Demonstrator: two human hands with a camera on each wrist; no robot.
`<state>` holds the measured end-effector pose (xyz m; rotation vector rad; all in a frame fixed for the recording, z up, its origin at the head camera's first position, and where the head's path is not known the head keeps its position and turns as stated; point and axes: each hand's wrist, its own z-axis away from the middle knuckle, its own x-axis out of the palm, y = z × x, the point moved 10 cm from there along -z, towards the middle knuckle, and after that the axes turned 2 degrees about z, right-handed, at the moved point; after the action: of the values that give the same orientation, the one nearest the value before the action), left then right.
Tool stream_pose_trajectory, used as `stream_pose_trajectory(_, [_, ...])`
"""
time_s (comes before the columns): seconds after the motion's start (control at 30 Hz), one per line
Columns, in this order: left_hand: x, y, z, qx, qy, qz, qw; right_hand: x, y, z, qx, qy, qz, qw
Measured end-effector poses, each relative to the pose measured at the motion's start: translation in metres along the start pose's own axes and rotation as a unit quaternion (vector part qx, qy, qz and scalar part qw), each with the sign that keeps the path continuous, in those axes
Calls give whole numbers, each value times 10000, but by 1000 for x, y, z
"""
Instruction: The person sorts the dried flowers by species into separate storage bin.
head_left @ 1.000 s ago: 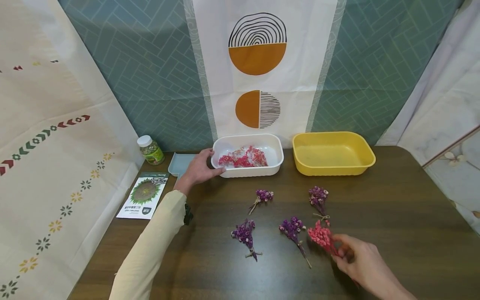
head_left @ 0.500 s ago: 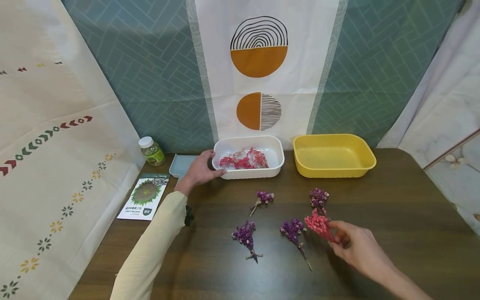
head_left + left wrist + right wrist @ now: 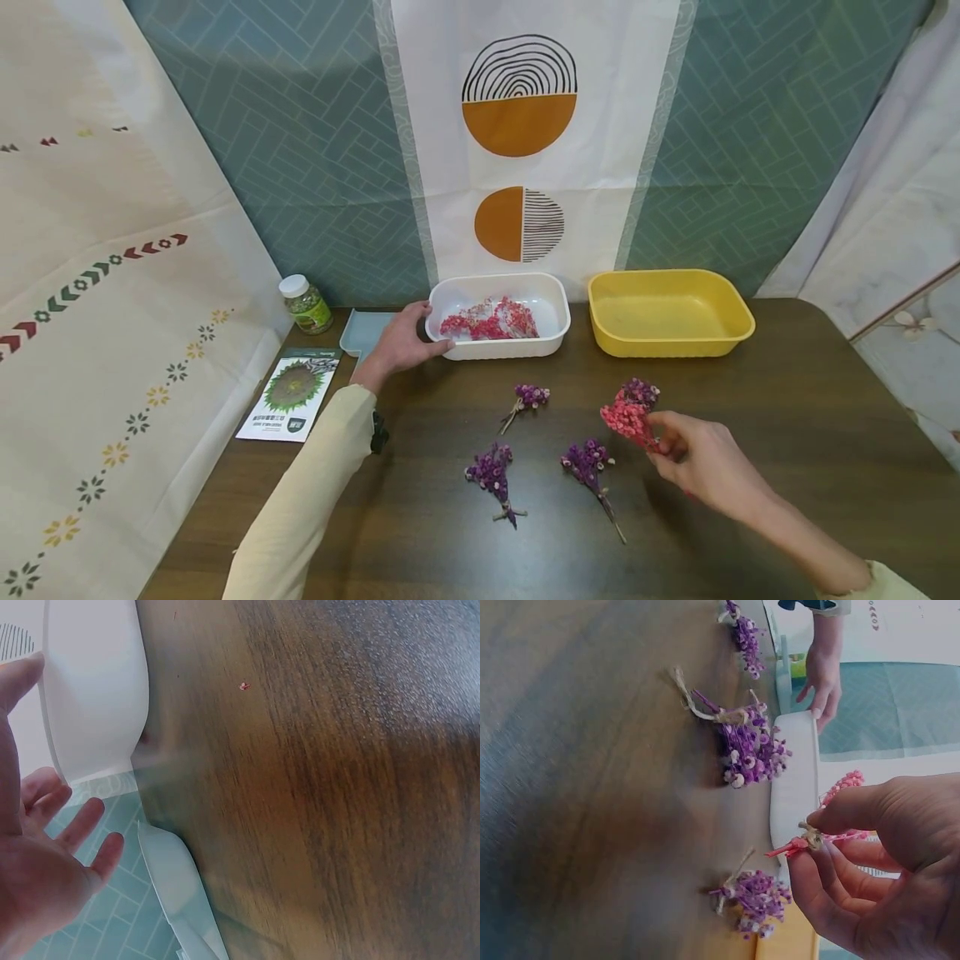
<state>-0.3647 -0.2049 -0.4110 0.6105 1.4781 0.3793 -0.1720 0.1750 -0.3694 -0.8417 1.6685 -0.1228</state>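
My right hand (image 3: 708, 462) pinches a small bunch of pink dried flowers (image 3: 628, 419) by its twine-tied stems, flower heads pointing away. In the right wrist view the twine knot (image 3: 811, 838) shows between thumb and fingertips. The bunch is above the table and partly covers a purple dried flower bunch (image 3: 642, 392) behind it. My left hand (image 3: 402, 340) rests against the left end of a white bin (image 3: 498, 350), thumb and forefinger at its rim, other fingers spread loosely in the left wrist view (image 3: 45, 870). Pink flowers (image 3: 491, 321) lie in that bin.
Three more purple bunches lie on the table: a small one (image 3: 532, 396), one at left (image 3: 491, 473) and one in the middle (image 3: 587, 460). A yellow bin (image 3: 667, 346) stands right of the white one. At left are a jar (image 3: 306, 307), a seed packet (image 3: 291, 392) and a pale blue dustpan-like tray (image 3: 363, 329).
My right hand has moved forward and slightly left with the pink flowers, which now overlap the far right purple bunch in view. My left hand stays at the white bin.
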Motion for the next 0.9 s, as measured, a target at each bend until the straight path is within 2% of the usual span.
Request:
stream_pose_trajectory(0.5, [0,0,2,-22,18,-21,10000,3,-3,-35,80,-385,-84,9992])
stream_pose_trajectory(0.9, [2,-2,0,-44,9,-45,10000,7,-11,-82,-291,-474,-126,9984])
